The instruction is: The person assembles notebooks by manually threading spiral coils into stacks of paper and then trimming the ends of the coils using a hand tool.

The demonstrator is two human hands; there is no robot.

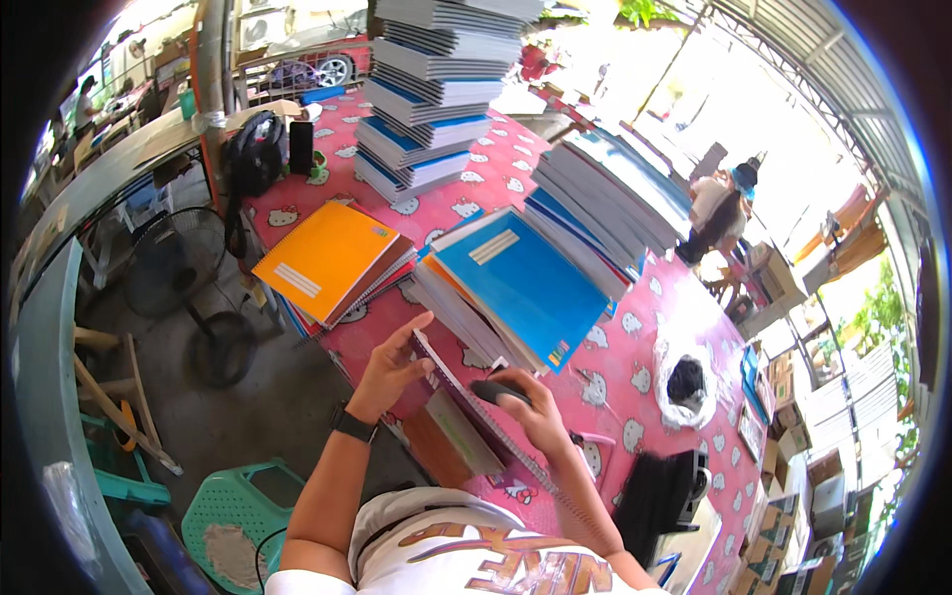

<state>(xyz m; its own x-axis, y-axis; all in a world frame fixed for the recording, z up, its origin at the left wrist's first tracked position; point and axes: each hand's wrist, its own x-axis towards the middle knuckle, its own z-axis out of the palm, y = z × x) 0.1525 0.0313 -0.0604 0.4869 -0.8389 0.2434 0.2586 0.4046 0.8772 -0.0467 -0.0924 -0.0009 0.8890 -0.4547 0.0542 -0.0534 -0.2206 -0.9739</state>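
A dark purple spiral notebook [464, 405] stands tilted on edge in front of me, its wire coil running along the upper edge toward my body. My left hand [392, 372] grips its far end between thumb and fingers. In my right hand [531, 407] is a small black-handled tool [486, 390], held close beside the coil; its exact kind is hard to make out. Just beyond lie a stack topped by a blue notebook [521, 283] and a smaller pile topped by an orange spiral notebook [332, 260].
Tall stacks of notebooks [426, 119] rise at the back of the pink patterned table [635, 347]. A white plastic bag [684, 382] and a black object [659, 496] are to the right. A green stool [238, 506] and a fan [178, 263] stand on the left.
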